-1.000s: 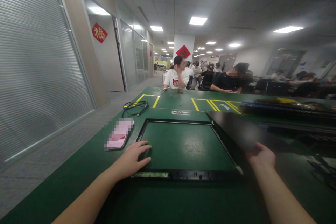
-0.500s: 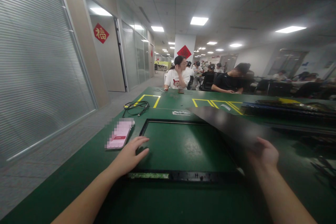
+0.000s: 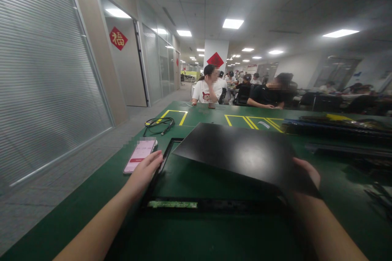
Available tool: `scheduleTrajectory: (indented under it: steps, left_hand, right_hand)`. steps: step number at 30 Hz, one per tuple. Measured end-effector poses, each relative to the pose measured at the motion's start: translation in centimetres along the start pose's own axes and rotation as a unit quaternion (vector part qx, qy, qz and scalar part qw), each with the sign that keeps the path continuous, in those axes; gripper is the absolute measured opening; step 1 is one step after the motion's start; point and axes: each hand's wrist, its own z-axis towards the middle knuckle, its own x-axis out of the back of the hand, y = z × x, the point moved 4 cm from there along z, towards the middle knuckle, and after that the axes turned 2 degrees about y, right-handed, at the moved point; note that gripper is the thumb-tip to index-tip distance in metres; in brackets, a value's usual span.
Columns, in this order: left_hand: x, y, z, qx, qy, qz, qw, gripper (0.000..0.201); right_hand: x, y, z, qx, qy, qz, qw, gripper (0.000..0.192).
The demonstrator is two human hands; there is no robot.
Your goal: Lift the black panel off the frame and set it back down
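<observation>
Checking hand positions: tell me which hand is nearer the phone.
Left. The left hand lies just right of the phone, about touching its edge; the right hand is far off to the right, holding the black panel.

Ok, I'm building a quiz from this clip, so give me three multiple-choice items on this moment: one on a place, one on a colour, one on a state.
1. Where does the phone lie?
A. left of the black frame
B. on the black panel
C. inside a yellow-marked box

2. What colour is the table surface?
A. grey
B. green
C. blue

3. How is the black panel placed?
A. flat inside the frame
B. standing upright against a wall
C. tilted above the frame, held at its near right corner by the right hand

Answers:
1. A, the phone rests on the table just beyond the left hand, beside the frame's left edge.
2. B, green shows all around the frame.
3. C, the panel slants over the frame, with the right hand's fingers at its near right corner.
</observation>
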Motion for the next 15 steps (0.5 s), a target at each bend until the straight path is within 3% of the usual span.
scheduleTrajectory:
  steps: [3, 6, 10, 15]
  left_hand:
    - [-0.6, 0.0, -0.4, 0.08, -0.03, -0.101, 0.991, 0.018]
    - [-0.9, 0.3, -0.7, 0.119, -0.058, -0.151, 0.98, 0.019]
    - [-0.9, 0.7, -1.1, 0.145, -0.082, -0.178, 0.97, 0.033]
    - [-0.7, 1.3, -1.5, 0.136, -0.107, -0.207, 0.963, 0.059]
  right_hand:
    - [-0.1, -0.3, -0.2, 0.008, 0.031, 0.006, 0.999, 0.013]
    - [-0.5, -0.3, -0.4, 0.017, -0.011, -0.008, 1.0, 0.015]
    - [-0.4, 0.3, -0.3, 0.021, -0.042, -0.023, 0.999, 0.016]
    - [-1.0, 1.0, -0.6, -0.022, -0.023, -0.072, 0.997, 0.008]
